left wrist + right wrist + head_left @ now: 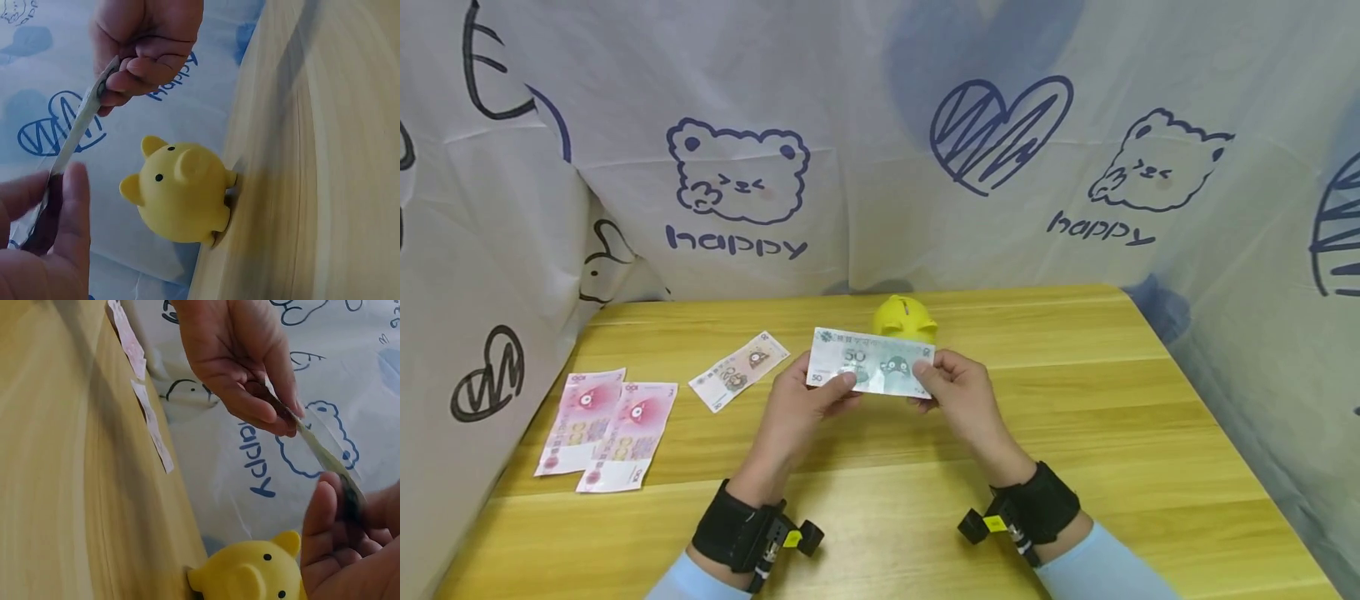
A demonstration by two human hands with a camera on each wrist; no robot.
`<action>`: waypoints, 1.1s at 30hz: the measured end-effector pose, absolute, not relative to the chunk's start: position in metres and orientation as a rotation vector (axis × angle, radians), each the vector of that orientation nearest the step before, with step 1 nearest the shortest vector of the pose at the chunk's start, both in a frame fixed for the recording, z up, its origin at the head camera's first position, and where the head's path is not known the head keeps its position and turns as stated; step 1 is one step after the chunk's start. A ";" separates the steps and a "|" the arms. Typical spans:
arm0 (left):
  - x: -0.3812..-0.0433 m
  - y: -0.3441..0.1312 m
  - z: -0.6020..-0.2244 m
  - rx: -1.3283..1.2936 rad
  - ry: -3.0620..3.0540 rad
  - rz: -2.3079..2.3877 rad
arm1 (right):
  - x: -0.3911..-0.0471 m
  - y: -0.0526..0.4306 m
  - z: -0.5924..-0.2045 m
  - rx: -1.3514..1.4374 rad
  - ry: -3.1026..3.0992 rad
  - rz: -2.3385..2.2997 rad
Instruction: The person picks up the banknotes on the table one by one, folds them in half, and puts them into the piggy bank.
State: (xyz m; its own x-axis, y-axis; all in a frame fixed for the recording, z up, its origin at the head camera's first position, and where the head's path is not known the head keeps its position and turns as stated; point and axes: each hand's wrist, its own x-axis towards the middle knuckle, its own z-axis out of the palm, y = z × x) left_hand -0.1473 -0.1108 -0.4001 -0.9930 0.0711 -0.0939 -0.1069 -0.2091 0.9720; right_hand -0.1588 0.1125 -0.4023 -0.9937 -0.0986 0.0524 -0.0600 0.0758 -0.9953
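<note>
A green-and-white toy banknote (871,362) marked 50 is stretched between both hands above the table. My left hand (805,393) pinches its left end, thumb on the printed face. On the right end, my right hand (960,393) pinches the note the same way. Just behind the note stands a yellow piggy bank (904,317) with a slot in its top; the note hides its lower part in the head view. The left wrist view shows the whole piggy bank (184,190) upright on the table, apart from the hands.
Two pink 100 notes (632,433) lie overlapping at the table's left. A brownish note (739,372) lies between them and my left hand. The wooden table (1120,433) ends at a white printed cloth (865,167) behind.
</note>
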 end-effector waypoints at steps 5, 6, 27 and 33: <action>-0.148 -0.116 -0.400 -0.121 2.029 2.417 | -0.155 0.110 -0.400 -0.282 2.253 -1.829; -0.148 -0.118 -0.400 -0.115 2.059 2.403 | -0.155 0.109 -0.400 -0.308 2.253 -1.779; -0.139 -0.109 -0.394 -0.006 2.083 2.158 | -0.153 0.106 -0.403 -0.182 2.195 -2.140; -0.139 -0.110 -0.393 -0.022 2.055 2.189 | -0.152 0.108 -0.401 -0.241 2.051 -2.206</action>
